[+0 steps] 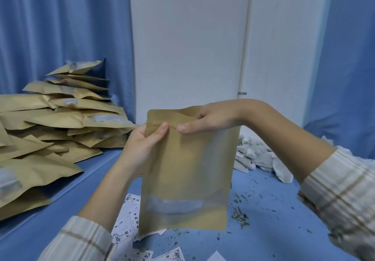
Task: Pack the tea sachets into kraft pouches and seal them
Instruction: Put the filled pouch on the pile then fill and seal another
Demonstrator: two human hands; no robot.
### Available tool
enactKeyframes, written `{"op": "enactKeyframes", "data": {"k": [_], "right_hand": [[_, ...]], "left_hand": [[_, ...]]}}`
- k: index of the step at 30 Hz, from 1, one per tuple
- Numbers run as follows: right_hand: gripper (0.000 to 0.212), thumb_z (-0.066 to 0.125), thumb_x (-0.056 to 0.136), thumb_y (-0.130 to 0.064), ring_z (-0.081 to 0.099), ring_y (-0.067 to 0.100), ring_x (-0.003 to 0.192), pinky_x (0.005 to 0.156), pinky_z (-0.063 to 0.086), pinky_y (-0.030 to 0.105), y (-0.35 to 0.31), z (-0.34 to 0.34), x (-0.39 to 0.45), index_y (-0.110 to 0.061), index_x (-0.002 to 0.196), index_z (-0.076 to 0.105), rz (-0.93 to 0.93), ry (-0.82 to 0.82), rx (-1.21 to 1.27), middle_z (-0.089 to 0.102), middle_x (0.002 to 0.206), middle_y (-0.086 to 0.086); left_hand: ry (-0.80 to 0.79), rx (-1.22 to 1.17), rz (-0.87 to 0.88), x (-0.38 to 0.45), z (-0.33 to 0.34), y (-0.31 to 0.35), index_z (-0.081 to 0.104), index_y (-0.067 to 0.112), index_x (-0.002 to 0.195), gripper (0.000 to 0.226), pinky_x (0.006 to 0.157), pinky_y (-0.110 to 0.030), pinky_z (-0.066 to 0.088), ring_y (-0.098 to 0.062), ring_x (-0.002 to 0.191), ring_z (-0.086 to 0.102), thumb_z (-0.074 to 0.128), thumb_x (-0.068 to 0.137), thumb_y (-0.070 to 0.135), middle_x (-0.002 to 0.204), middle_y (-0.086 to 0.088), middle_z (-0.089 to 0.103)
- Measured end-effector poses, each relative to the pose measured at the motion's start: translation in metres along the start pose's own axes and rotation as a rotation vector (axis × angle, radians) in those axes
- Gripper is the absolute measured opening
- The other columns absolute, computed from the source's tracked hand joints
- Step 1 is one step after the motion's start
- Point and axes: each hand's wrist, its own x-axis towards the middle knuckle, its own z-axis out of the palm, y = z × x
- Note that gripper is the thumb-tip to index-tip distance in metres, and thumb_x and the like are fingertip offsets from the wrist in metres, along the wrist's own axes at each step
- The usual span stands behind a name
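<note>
I hold a kraft pouch (186,171) upright in the air over the blue table, its clear window near the bottom. My left hand (142,145) pinches the pouch's upper left edge, thumb on the zip line. My right hand (211,118) pinches the top at the right, thumb pressed on the front beside the left thumb. A pile of white tea sachets (261,157) lies on the table behind the pouch at the right, partly hidden by it and my right forearm.
A tall heap of kraft pouches (56,123) fills the left side. Printed paper labels (129,224) lie under the held pouch, and loose tea leaves (241,216) are scattered on the blue table (269,230). Blue curtains and a white panel stand behind.
</note>
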Motion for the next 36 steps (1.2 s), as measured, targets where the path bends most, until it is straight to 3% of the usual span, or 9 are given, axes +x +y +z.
{"op": "enactKeyframes", "data": {"k": [5,9,11,14,18,21,28,34,36], "right_hand": [[0.048,0.061,0.065,-0.071,0.041,0.004,0.052,0.051,0.029,0.024,0.012,0.003,0.014,-0.022,0.062,0.064,-0.214,0.462,-0.047,0.047,0.049,-0.011],[0.039,0.065,0.068,-0.06,0.049,0.005,0.094,0.082,0.043,0.032,0.021,0.013,0.035,-0.022,0.067,0.068,-0.349,0.704,-0.08,0.06,0.101,-0.014],[0.046,0.059,0.072,-0.063,0.05,0.007,0.104,0.09,0.043,0.034,0.018,0.018,0.044,-0.017,0.07,0.067,-0.346,0.7,-0.074,0.058,0.118,-0.011],[0.08,0.043,0.062,-0.085,0.06,0.016,0.095,0.085,0.048,0.04,0.014,0.013,0.046,-0.011,0.078,0.068,-0.27,0.55,-0.025,0.067,0.102,-0.001],[0.048,0.065,0.045,-0.076,0.06,-0.006,0.08,0.068,0.046,0.017,0.027,-0.002,0.032,-0.034,0.069,0.071,-0.253,0.471,0.186,0.065,0.092,-0.029],[0.053,0.074,0.041,-0.067,0.059,-0.009,0.071,0.06,0.044,0.012,0.033,-0.001,0.03,-0.022,0.07,0.073,-0.218,0.465,0.183,0.063,0.088,-0.037],[0.058,0.083,0.05,-0.049,0.033,0.005,0.052,0.044,0.021,0.015,0.054,0.002,0.034,-0.016,0.041,0.036,-0.171,0.66,0.276,0.049,0.064,0.003],[0.057,0.082,0.042,-0.052,0.039,0.01,0.049,0.045,0.031,0.017,0.064,0.008,0.035,-0.006,0.056,0.052,-0.181,0.691,0.376,0.047,0.057,0.0],[0.04,0.087,0.049,-0.04,0.043,0.01,0.049,0.046,0.037,0.016,0.065,0.009,0.034,-0.021,0.076,0.064,-0.234,0.689,0.447,0.05,0.058,-0.001]], "left_hand": [[0.035,0.065,0.003,0.004,-0.009,0.007,0.07,0.016,0.091,0.033,0.061,-0.021,0.055,-0.011,0.076,0.07,0.064,0.071,0.041,0.085,0.0,0.074],[0.031,0.15,0.071,0.008,-0.013,0.013,0.07,0.019,0.09,0.031,0.062,-0.02,0.053,-0.009,0.076,0.069,0.066,0.07,0.043,0.084,0.004,0.074],[0.006,0.102,0.093,0.008,-0.011,0.012,0.069,0.019,0.091,0.024,0.06,-0.019,0.052,-0.009,0.074,0.069,0.064,0.075,0.036,0.083,0.003,0.074],[0.044,0.055,0.11,0.008,-0.02,0.01,0.067,0.017,0.095,0.023,0.062,-0.02,0.053,-0.011,0.076,0.07,0.061,0.079,0.032,0.085,0.001,0.074],[0.114,-0.033,0.099,0.013,-0.043,0.011,0.065,0.019,0.09,0.021,0.061,-0.021,0.054,-0.011,0.076,0.071,0.062,0.076,0.034,0.084,0.001,0.074],[0.096,-0.01,0.099,0.016,-0.049,0.01,0.064,0.019,0.093,0.026,0.06,-0.022,0.054,-0.012,0.076,0.07,0.064,0.074,0.038,0.085,0.002,0.074],[0.221,0.092,0.141,0.03,-0.051,0.006,0.063,0.017,0.09,0.014,0.061,-0.021,0.054,-0.009,0.073,0.069,0.059,0.09,0.03,0.078,0.005,0.073],[0.3,0.27,0.266,0.032,-0.047,0.002,0.061,0.021,0.081,0.015,0.054,-0.007,0.046,0.007,0.063,0.063,0.058,0.093,0.028,0.066,0.027,0.066],[0.323,0.305,0.287,0.031,-0.047,-0.001,0.062,0.024,0.08,0.014,0.054,-0.006,0.045,0.009,0.061,0.061,0.058,0.093,0.028,0.064,0.028,0.064]]}}
